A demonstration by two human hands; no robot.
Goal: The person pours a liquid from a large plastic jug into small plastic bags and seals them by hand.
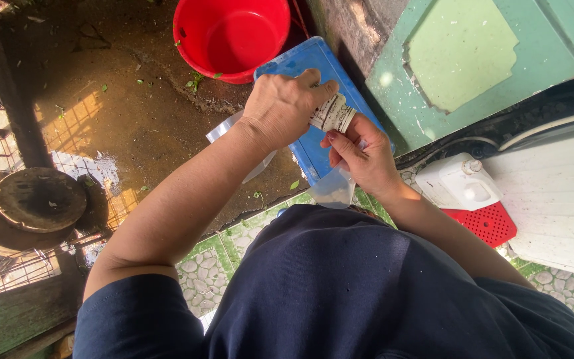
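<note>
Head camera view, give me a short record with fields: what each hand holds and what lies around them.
left hand: left hand closes its grip on the top of a small white labelled bottle
right hand: right hand holds the bottle's lower end and a clear plastic bag
behind hands: blue rectangular plastic board, round red plastic bucket
right side: white plastic jug on a red perforated tray
ground: wet brown concrete

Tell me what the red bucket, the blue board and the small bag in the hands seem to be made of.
Red bucket: probably plastic, smooth, even colour, slight sheen. Blue board: likely plastic too, flat, matte, with pale scuffs. Small bag under the right hand: thin clear plastic film, translucent and limp.
</note>
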